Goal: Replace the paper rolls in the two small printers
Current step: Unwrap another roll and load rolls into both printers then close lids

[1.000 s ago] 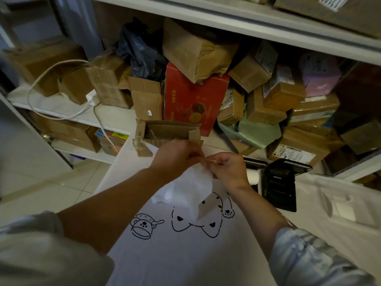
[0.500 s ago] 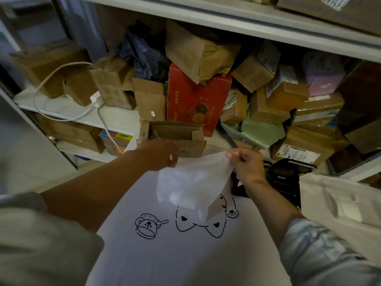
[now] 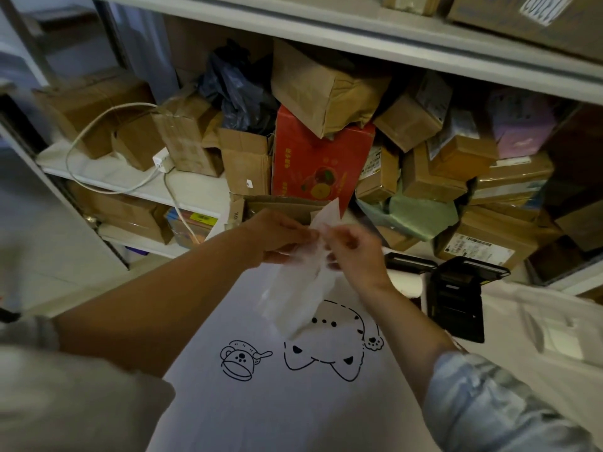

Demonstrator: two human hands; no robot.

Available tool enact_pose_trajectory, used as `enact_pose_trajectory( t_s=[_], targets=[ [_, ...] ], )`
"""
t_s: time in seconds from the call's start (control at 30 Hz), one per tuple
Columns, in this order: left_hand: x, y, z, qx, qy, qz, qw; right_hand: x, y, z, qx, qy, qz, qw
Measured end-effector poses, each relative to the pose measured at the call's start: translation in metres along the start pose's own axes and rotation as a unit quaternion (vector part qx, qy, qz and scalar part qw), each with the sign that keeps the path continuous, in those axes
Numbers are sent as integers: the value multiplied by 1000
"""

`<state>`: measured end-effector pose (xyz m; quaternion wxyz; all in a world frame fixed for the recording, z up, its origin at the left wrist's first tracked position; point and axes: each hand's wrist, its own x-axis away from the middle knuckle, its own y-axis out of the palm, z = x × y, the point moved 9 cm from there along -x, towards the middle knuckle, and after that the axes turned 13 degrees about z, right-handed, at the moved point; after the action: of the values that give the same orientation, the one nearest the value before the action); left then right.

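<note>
Currently I see both hands meeting above the worktop (image 3: 293,412): left hand (image 3: 277,236) and right hand (image 3: 355,252) each pinch the white paper wrapper (image 3: 300,288), grip pressed onto its top edge, rest hanging loose and blurred. Black printer (image 3: 456,298) sits right of the hands, lid up; paper roll (image 3: 408,282) just beside it. Cardboard boxes (image 3: 326,93) fill the shelf behind.

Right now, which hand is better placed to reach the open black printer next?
Right hand: the printer sits just to its right, lid up. Left hand would have to cross over. Both pinch the white wrapper.
</note>
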<state>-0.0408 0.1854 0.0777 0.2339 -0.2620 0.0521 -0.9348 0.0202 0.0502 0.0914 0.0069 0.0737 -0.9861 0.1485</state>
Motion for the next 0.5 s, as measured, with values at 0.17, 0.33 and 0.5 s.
enact_pose_trajectory(
  t_s=[0.17,0.33,0.5],
  targets=[
    [-3,5,-9,44,-23,15,999,19,24,15,-57,84,-82,991],
    [-5,-9,-15,112,-35,59,991,-1,-11,38,8,107,3,994],
    [-3,13,-48,176,-126,3,976,-8,-46,58,191,61,65,977]
  ],
)
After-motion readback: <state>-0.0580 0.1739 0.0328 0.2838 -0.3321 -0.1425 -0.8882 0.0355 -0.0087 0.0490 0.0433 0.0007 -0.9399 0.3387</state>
